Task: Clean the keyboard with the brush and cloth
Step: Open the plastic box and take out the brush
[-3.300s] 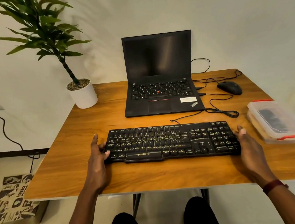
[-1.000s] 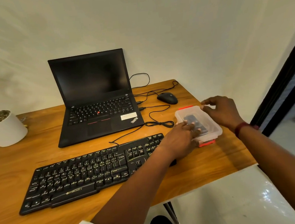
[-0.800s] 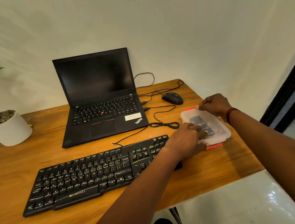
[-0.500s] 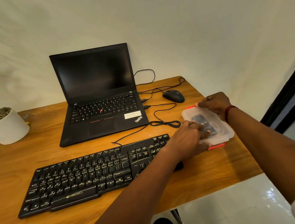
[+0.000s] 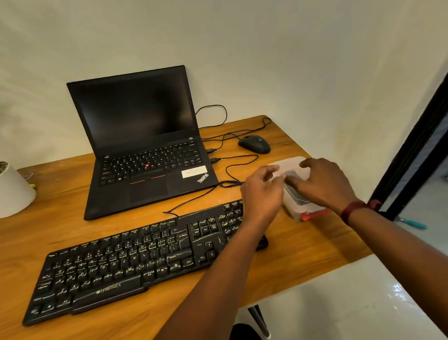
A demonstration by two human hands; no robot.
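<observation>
Wooden desk carries an open laptop; the black keyboard lies at the front, untouched; both hands rest on a clear plastic box at the right edge; left hand fingers loosely curled at its near side, right hand spread flat over the lid; contents blurred.

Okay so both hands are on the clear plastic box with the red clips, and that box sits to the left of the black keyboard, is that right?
Not quite. In the head view, both the left hand and right hand are on the clear plastic box, but it sits to the right of the black keyboard, not the left.
</observation>
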